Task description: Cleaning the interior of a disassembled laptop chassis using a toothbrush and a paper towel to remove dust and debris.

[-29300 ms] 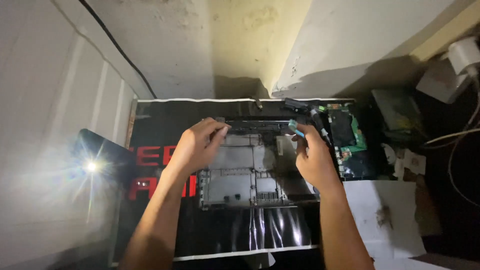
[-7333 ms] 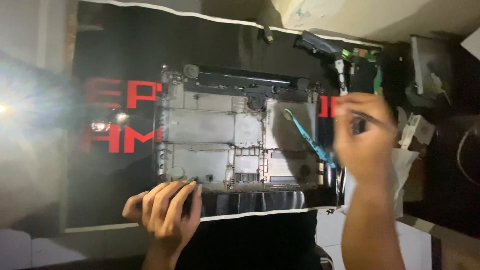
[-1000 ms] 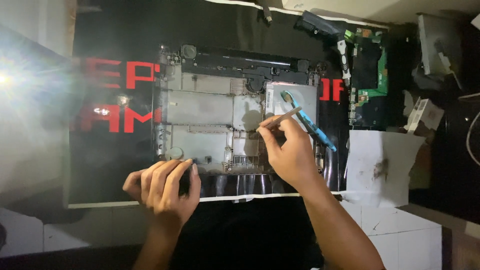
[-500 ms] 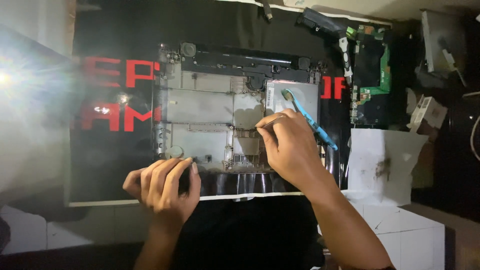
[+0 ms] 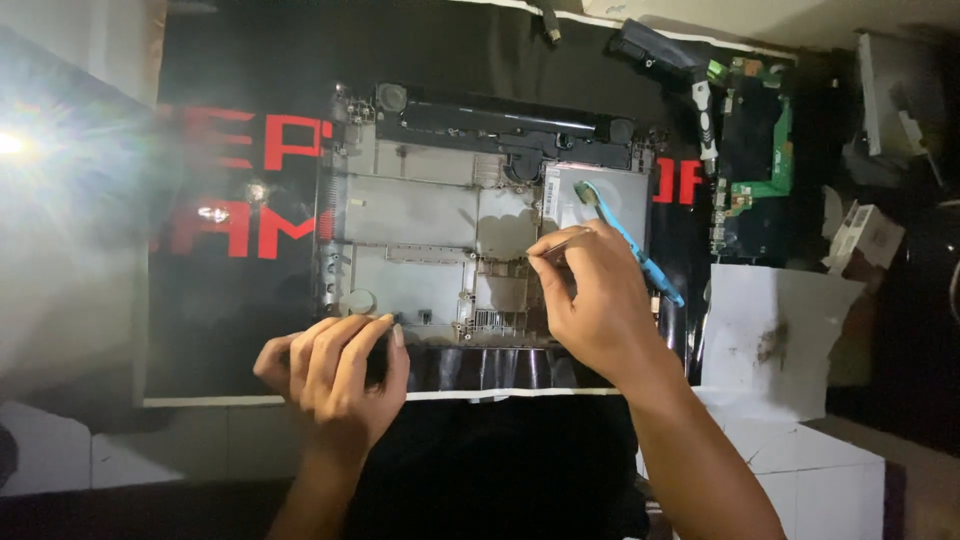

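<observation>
An opened grey laptop base shell [image 5: 420, 215] lies on a black mat with red letters [image 5: 250, 160]. My right hand [image 5: 590, 300] is over the shell's right part and pinches thin metal tweezers [image 5: 562, 240], with their tips down near the shell's middle. A blue-green pry tool [image 5: 625, 238] lies slanted across the shell's right side, just behind that hand. My left hand [image 5: 335, 375] rests with curled fingers on the shell's near edge and holds nothing that shows.
A green circuit board [image 5: 750, 150] lies right of the shell, with a dark part [image 5: 655, 50] above it. White paper [image 5: 775, 335] and small white parts sit further right. A bright lamp [image 5: 10, 145] glares at the left edge.
My right hand has shifted slightly on the shell's right part, with the tweezers still pinched. My left hand has stayed on the near edge.
</observation>
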